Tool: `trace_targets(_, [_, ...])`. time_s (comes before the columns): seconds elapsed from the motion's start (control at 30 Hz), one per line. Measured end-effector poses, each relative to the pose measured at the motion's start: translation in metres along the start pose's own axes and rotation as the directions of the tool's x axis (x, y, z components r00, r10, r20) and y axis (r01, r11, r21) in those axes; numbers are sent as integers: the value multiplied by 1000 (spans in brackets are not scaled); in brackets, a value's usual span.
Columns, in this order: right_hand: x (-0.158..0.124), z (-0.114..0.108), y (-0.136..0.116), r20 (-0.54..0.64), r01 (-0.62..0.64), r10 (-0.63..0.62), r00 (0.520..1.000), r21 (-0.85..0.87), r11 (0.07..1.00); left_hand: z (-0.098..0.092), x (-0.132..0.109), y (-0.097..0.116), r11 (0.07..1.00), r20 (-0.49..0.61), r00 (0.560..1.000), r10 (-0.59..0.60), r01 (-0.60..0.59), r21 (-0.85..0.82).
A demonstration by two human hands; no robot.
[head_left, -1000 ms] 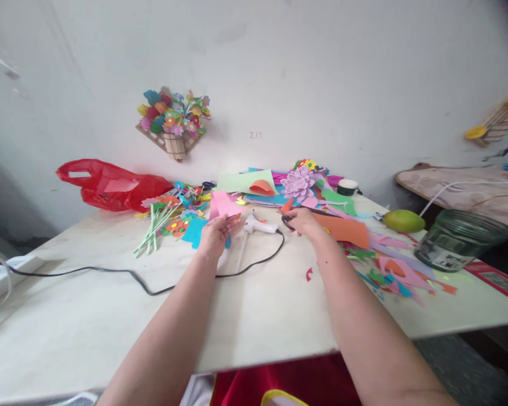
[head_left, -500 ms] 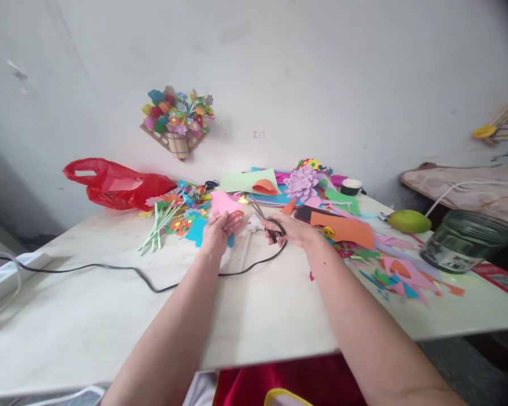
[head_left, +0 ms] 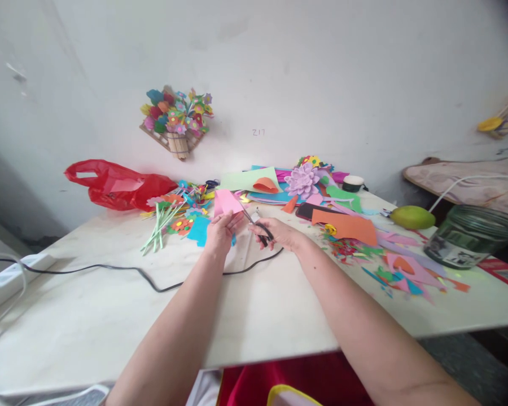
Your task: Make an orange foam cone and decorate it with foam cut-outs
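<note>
My left hand (head_left: 220, 232) grips a pink foam sheet (head_left: 224, 201) and holds it upright over the white table (head_left: 110, 316). My right hand (head_left: 279, 233) is closed round black-handled scissors (head_left: 256, 224), whose blades point left and reach the pink sheet's edge. A white glue gun (head_left: 254, 216) lies just behind the hands, mostly hidden, and its black cord (head_left: 152, 282) runs left across the table.
Coloured foam sheets and scraps (head_left: 389, 265) litter the right side, with an orange sheet (head_left: 347, 225), a purple foam flower (head_left: 301, 181), a green mango (head_left: 411, 217) and a dark glass jar (head_left: 469, 234). Green sticks and small flowers (head_left: 165, 220) and a red bag (head_left: 118, 183) lie left.
My right hand picked up the scissors from the foam pile at right and brought them left to the pink sheet. My left hand stayed holding the sheet.
</note>
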State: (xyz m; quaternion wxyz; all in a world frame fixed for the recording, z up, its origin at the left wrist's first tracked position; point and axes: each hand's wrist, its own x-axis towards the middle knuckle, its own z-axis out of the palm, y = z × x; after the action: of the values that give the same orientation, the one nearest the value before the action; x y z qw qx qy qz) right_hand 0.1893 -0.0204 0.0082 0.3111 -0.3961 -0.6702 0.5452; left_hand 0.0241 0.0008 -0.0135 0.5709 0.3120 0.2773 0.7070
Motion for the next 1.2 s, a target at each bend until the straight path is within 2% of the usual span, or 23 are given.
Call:
trace_targets(0.17, [7,6,6,-55,49,-49,997,10,999,3,-2,-3,1000,11,1000,-12,11,14])
trace_targets(0.3, [9,7,7,-95,42,-41,995,14,999,5,-3,-4,1000,14,1000,-21,21,9])
trace_targets(0.83, [12,10,11,-114,79,-76,991,20,997,7,-3,-7,1000,18,1000,-19,19,3])
trace_targets(1.2, [9,11,7,-199,105,-97,975,30,994,10,-8,-6,997,83,994,-76,73,39])
